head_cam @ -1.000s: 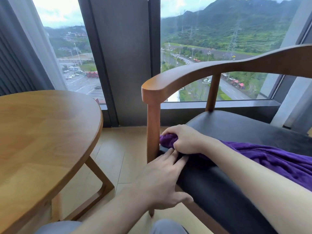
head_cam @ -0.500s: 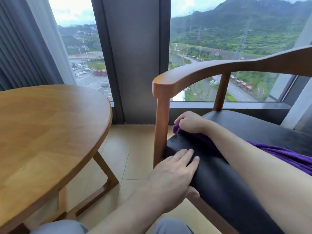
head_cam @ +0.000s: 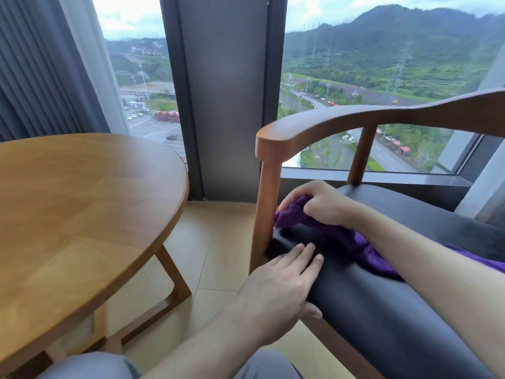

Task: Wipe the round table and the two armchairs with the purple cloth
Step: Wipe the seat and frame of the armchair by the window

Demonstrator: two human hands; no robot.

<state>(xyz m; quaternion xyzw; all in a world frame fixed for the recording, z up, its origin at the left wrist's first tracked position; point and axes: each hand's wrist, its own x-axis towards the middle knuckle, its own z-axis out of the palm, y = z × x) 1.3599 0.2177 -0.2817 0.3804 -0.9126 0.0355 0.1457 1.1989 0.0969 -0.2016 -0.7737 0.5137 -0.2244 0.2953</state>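
The left hand (head_cam: 276,292) rests flat, fingers straight, on the armchair (head_cam: 382,310) seat's front edge. Just beyond it, the right hand (head_cam: 319,203) grips the bunched purple cloth (head_cam: 352,242) against the seat corner beside the armrest post. The round counter (head_cam: 82,209) stands left of both hands.

Bright overcast daylight through tall glass windows (head_cam: 382,86); sky near blown out. Soft sheen on round light-wood desk (head_cam: 82,203) and black leather armchair seat (head_cam: 382,310). Shadows faint. Wide-angle bending at edges. Slight motion blur around hands.
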